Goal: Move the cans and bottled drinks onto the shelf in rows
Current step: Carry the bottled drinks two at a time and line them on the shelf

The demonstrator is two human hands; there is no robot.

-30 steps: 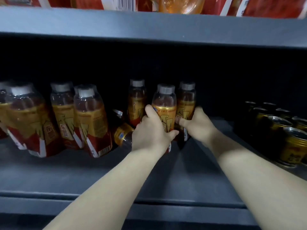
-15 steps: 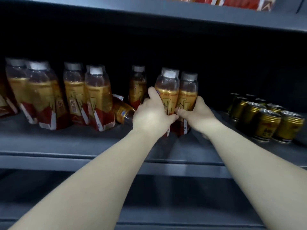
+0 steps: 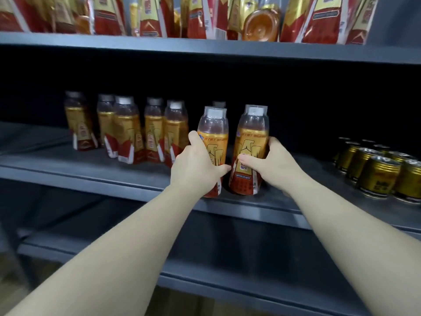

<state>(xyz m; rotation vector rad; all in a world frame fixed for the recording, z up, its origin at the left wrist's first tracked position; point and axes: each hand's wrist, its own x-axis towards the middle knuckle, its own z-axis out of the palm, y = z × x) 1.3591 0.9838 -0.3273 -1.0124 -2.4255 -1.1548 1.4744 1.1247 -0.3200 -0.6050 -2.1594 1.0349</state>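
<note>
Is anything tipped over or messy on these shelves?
Yes. On the top shelf, one bottle lies on its side with its round bottom facing out. On the middle shelf, the bottles and cans all stand upright, but the bottle rows look uneven.

Light from front and above middle shelf [image 3: 68,165]; forearms [image 3: 114,247] and front bottles [image 3: 250,144] bright, evenly lit. Recess behind middle shelf near black; bottles toward its left end [image 3: 78,124] dim, murky. Glare on can tops [image 3: 385,159] at its right end, sheen on packs [image 3: 148,17] above it. Focus soft overall, label print smeared. Wide-angle bend: middle shelf edge tilts, bows toward frame borders.
</note>
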